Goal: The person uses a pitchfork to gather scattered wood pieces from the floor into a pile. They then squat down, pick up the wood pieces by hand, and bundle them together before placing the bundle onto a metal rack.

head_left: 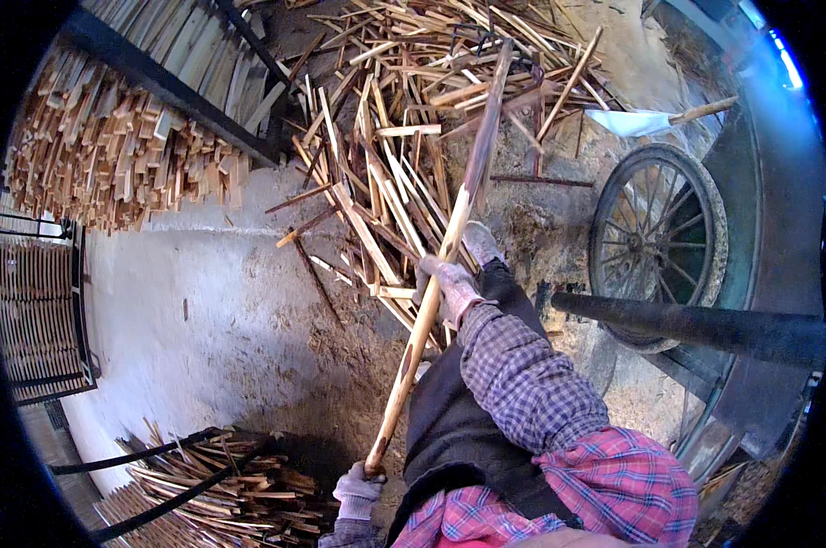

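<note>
A long wooden strip (406,379), pale with dark bark along part of it, slants across the middle of the view. Its near end is in my gloved left hand (356,490), low in the picture. Farther up, my gloved right hand (450,289) is closed around the strip's middle. The far end reaches over a loose heap of wooden strips (390,196) that lies on the floor in front of me. My shoe (482,242) stands at the heap's right edge, partly behind the strip and my right hand.
A spoked cart wheel (655,247) stands at the right, with a thick dark bar (687,315) across it. Beyond it lies a white blade-like piece on a wooden handle (703,110). Stacked wood (130,146) fills a rack at upper left; another wood bundle (235,493) sits lower left.
</note>
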`<state>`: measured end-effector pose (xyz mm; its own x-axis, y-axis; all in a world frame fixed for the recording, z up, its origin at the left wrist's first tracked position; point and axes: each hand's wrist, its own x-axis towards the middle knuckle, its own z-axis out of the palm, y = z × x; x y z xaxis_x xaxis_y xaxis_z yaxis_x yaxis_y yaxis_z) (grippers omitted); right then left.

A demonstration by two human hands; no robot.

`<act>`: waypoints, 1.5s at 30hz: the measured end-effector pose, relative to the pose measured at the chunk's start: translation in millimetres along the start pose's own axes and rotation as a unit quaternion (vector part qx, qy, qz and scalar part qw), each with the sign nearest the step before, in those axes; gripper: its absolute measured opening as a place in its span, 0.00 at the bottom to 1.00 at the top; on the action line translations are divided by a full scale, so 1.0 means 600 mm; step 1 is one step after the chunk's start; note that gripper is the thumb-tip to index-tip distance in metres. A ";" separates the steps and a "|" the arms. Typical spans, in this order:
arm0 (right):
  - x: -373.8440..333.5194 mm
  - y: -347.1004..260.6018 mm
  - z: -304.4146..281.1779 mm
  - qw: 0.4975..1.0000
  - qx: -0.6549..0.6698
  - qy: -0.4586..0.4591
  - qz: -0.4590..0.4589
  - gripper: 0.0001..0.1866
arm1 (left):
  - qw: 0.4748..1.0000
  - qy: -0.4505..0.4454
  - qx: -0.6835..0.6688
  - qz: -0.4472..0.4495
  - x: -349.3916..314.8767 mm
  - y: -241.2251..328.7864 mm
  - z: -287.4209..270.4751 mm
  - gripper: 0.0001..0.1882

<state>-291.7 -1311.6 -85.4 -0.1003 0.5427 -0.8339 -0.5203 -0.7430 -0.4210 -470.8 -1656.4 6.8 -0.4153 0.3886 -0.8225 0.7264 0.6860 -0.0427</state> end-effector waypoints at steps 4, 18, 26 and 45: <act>0.066 0.016 -0.044 0.991 -0.128 0.004 0.027 0.13 | 0.997 0.027 0.061 -0.047 0.037 0.014 0.061 0.22; 0.227 -0.571 0.030 0.996 -0.005 -0.087 -0.032 0.12 | 0.990 -0.136 0.001 0.036 0.246 0.581 -0.136 0.24; 0.480 -0.930 0.012 0.753 -0.468 0.321 -0.333 0.22 | 0.844 0.124 0.086 0.516 0.367 1.141 -0.270 0.18; 0.317 -0.671 -0.158 0.986 -0.122 -0.019 -0.111 0.10 | 0.943 -0.246 -0.177 0.140 0.242 1.092 -0.211 0.21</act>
<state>-20.8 -946.6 -108.3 -0.0411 0.7129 -0.7000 -0.3137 -0.6744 -0.6684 -124.6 -1072.4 -68.7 0.1329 0.3129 -0.9404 0.5061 0.7944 0.3359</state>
